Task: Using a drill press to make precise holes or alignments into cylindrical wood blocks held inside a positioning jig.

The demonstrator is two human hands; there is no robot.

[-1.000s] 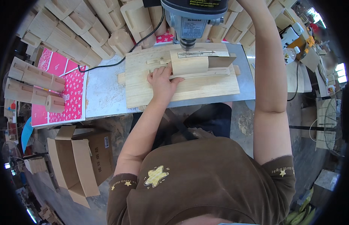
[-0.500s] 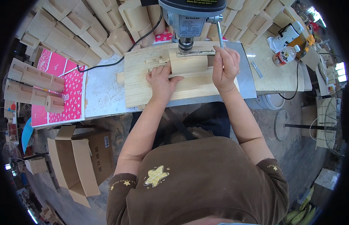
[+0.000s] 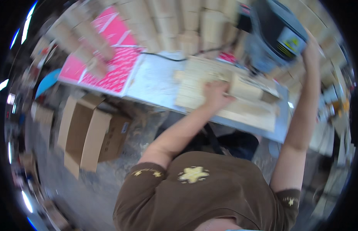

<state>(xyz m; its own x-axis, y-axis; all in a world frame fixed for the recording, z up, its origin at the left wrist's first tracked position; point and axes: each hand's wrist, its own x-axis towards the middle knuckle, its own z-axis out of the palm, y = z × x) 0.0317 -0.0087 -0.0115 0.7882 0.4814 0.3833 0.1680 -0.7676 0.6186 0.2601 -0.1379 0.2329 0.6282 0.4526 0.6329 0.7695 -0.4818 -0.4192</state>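
Note:
A pale rounded wooden piece [image 3: 245, 87] lies on the flat wooden board [image 3: 198, 73] below the bench drill [image 3: 279, 38]. My left hand [image 3: 217, 94] is at the left end of this piece, its thumb and fingers bent against it. My right arm is stretched up, with my right hand [image 3: 312, 52] at the right side of the drill's head. Motion smears the right fingers and the drill head partly hides them. The drill's chuck hangs over the far side of the wooden piece.
Stacked wooden cylinders [image 3: 190, 23] line the back of the table, with more on pink patterned sheets [image 3: 109, 69] at left. A black cord [image 3: 163, 56] crosses the table. An open cardboard box [image 3: 96, 134] stands on the floor at left. Blurred bottles [image 3: 325, 111] are at right.
My right hand has left the drill's lever and risen to the side of the drill head. The left hand stays at the wooden piece. The whole view has swung and tilted.

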